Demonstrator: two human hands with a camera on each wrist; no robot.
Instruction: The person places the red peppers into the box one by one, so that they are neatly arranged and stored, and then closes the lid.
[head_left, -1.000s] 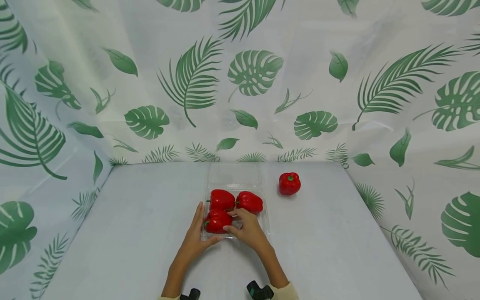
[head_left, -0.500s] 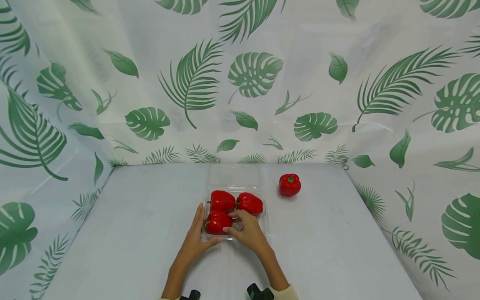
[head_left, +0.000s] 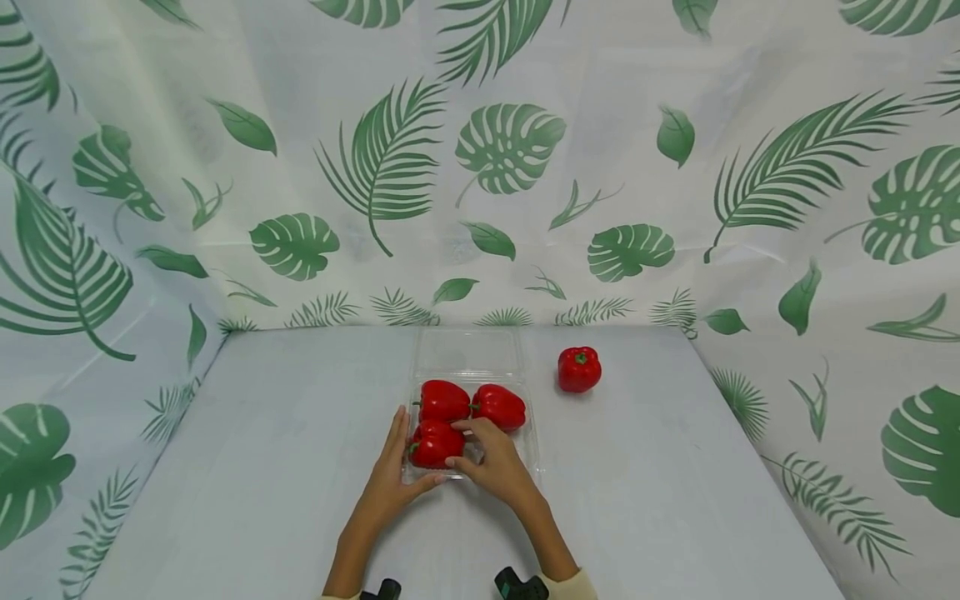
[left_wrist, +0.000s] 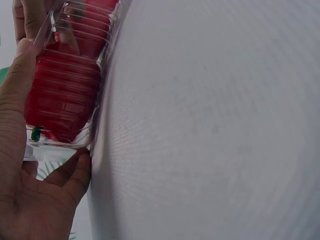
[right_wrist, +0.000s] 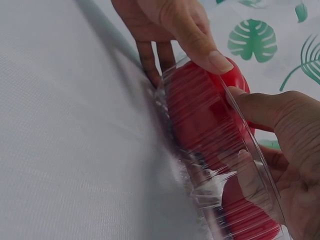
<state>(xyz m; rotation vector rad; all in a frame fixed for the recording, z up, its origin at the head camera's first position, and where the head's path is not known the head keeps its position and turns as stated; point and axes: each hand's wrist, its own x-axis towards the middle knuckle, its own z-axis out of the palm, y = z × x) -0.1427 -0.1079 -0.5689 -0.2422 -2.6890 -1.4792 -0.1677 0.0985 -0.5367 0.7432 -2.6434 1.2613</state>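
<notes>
A clear plastic clamshell container [head_left: 534, 442] lies with its lid [head_left: 467, 350] folded back on the white table. Three red bell peppers are inside: one at the back left [head_left: 444, 402], one at the back right [head_left: 499, 407] and a third at the near left [head_left: 435, 446]. My left hand [head_left: 385, 479] holds the container's near left corner, thumb over the front rim, fingers along the left side. My right hand [head_left: 498, 467] reaches inside and pinches the near left pepper between thumb and fingers. Through the ribbed wall, that pepper [left_wrist: 62, 95] shows in the left wrist view.
Another red bell pepper [head_left: 579, 369] stands on the table [head_left: 660, 467] right of the container, beyond its back right corner. A leaf-printed curtain [head_left: 510, 250] rises behind the table's back edge and along both sides.
</notes>
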